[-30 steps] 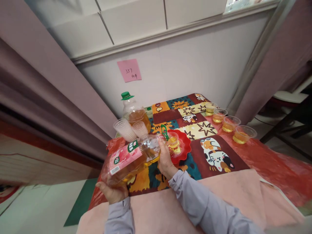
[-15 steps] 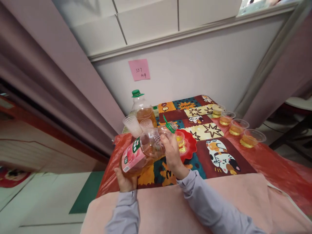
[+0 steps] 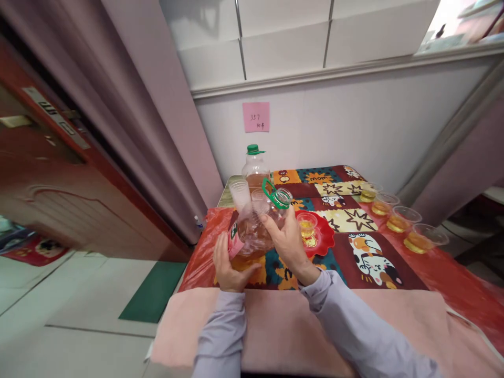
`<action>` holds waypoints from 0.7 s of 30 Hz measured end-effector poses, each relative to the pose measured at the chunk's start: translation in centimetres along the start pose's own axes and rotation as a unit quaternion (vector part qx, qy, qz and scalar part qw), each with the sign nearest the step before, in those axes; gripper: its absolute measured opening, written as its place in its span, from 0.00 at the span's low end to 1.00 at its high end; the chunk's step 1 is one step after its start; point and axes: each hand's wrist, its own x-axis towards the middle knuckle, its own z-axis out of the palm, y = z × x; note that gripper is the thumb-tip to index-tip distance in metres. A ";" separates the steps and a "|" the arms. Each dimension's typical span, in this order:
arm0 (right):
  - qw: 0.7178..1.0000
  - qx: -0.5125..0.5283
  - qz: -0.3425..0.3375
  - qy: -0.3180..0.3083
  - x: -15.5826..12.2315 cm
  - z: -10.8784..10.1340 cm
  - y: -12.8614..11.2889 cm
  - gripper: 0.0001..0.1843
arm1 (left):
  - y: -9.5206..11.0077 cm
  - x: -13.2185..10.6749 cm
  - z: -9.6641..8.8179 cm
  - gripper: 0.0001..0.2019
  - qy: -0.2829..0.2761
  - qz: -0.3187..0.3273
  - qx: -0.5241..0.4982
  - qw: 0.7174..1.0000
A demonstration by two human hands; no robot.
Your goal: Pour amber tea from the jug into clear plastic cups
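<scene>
Both my hands hold a large clear bottle of amber drink with a pink label and an uncapped green-ringed neck. My left hand grips its lower body and my right hand wraps its shoulder near the neck. The bottle stands nearly upright above the table's left part. Just right of it a small clear cup with amber drink sits on a red plate.
A second bottle with a green cap and stacked empty cups stand behind. Several filled cups line the right side of the patterned tablecloth. A pink cloth covers the near edge. Curtain and door are on the left.
The bottle has swung from tilted over the cup on the red plate to nearly upright, and my left hand moved up along its side. The view shifted left.
</scene>
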 end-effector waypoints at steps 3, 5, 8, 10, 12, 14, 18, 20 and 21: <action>1.000 -0.017 -0.002 -0.019 -0.2 0.3 -0.3 0.28 | 0.0 -0.3 -0.1 0.59 -0.013 0.069 0.081 0.994; 0.997 -0.014 -0.019 -0.069 -0.3 0.2 -0.4 0.29 | 0.0 -0.2 -0.2 0.57 -0.007 0.049 0.082 0.995; 0.992 -0.017 -0.062 -0.106 0.2 -1.4 0.4 0.32 | 0.0 0.1 -0.4 0.55 -0.019 0.030 0.077 0.996; 0.992 -0.062 -0.083 -0.069 1.3 -3.8 1.5 0.35 | 0.0 0.3 -0.4 0.55 -0.031 0.033 0.064 0.997; 0.983 -0.161 -0.085 -0.029 3.0 -7.1 3.0 0.39 | 0.0 0.4 -0.4 0.55 -0.034 0.038 0.050 0.997; 0.953 -0.288 -0.081 -0.040 4.9 -10.5 4.3 0.45 | -0.1 0.4 -0.2 0.55 -0.031 0.040 0.046 0.998; 0.877 -0.464 -0.039 -0.120 7.3 -14.5 6.2 0.48 | -0.4 0.4 -0.1 0.54 -0.023 0.044 0.049 0.998; 0.855 -0.498 -0.021 -0.143 7.6 -14.7 6.7 0.49 | -0.6 0.4 -0.2 0.54 -0.026 0.060 0.062 0.996; 0.851 -0.504 -0.012 -0.145 7.6 -14.5 6.9 0.49 | -0.7 0.4 -0.2 0.54 -0.029 0.071 0.070 0.995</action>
